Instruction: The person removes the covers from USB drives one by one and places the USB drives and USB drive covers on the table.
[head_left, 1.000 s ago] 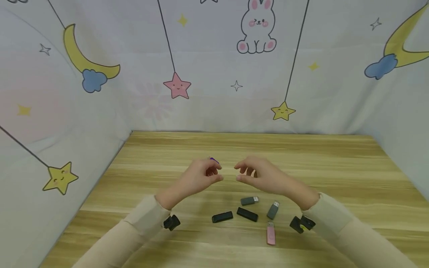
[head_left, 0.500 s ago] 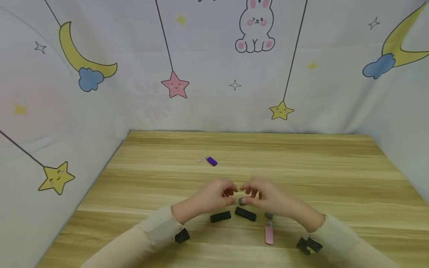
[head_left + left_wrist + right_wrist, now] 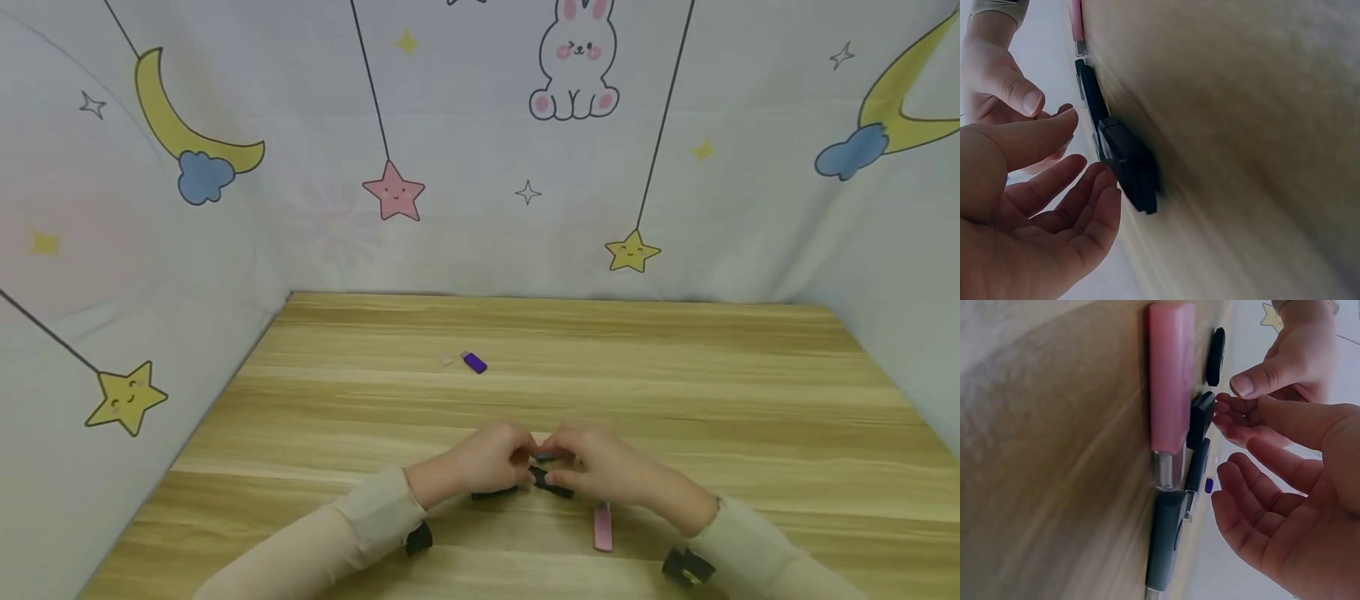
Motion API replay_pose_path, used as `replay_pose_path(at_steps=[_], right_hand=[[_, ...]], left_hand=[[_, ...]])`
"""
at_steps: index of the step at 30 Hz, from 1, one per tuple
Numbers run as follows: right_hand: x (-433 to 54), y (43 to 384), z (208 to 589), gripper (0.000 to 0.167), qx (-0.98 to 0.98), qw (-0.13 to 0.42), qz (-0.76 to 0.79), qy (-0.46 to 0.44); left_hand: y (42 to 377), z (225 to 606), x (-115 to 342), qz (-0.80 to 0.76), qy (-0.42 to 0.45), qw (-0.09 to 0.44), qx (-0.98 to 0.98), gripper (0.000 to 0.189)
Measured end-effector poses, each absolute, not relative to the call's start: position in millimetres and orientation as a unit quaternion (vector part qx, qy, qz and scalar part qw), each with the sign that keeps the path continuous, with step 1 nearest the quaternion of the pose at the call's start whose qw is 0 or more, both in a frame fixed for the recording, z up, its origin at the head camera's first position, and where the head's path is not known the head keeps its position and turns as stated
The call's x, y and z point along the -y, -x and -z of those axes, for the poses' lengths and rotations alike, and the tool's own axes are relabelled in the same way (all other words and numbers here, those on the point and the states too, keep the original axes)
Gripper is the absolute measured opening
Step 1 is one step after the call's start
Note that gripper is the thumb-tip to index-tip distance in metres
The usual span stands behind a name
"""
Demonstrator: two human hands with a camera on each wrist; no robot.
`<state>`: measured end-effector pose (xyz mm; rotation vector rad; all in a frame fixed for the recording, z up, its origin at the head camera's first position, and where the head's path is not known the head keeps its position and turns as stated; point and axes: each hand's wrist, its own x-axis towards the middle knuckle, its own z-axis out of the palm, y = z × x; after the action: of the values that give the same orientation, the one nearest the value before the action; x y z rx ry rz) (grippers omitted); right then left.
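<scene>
My left hand [image 3: 487, 460] and right hand [image 3: 611, 468] hover low over a loose group of USB sticks, fingertips nearly meeting. Both hands have loosely bent fingers, with gaps between thumb and fingers and nothing held, as the wrist views show. Under the fingertips lies a black USB stick [image 3: 558, 486]; a second black stick [image 3: 495, 493] is partly covered by my left hand. A grey stick [image 3: 1197, 465] lies just beyond, mostly hidden in the head view. Another grey stick [image 3: 1167, 540] shows in the right wrist view, below my right hand. Nearer me is a pink stick [image 3: 603, 530].
Farther back on the wooden table [image 3: 720, 367] lie a purple USB stick [image 3: 475, 362] and a small clear cap [image 3: 446, 360]. Patterned cloth [image 3: 480, 242] walls the table at the back and both sides.
Both hands have come down and toward the body, from above the table's middle to over the sticks, and closer together. The purple stick and clear cap are uncovered; the sticks have not moved.
</scene>
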<state>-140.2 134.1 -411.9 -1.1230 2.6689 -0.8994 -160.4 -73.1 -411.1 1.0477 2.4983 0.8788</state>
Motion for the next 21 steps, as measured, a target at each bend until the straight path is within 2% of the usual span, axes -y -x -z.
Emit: replay_pose_path(at_steps=[7, 21], right_hand=[[-132.7, 140.8, 415.1, 0.027, -0.883, 0.052, 0.27, 0.38], [-128.7, 139.4, 416.7, 0.019, -0.888, 0.076, 0.262, 0.37]], left_hand=[[161.0, 417.8, 72.8, -0.278, -0.364, 0.151, -0.876, 0.025], [158.9, 416.7, 67.6, -0.272, -0.358, 0.159, -0.879, 0.026]])
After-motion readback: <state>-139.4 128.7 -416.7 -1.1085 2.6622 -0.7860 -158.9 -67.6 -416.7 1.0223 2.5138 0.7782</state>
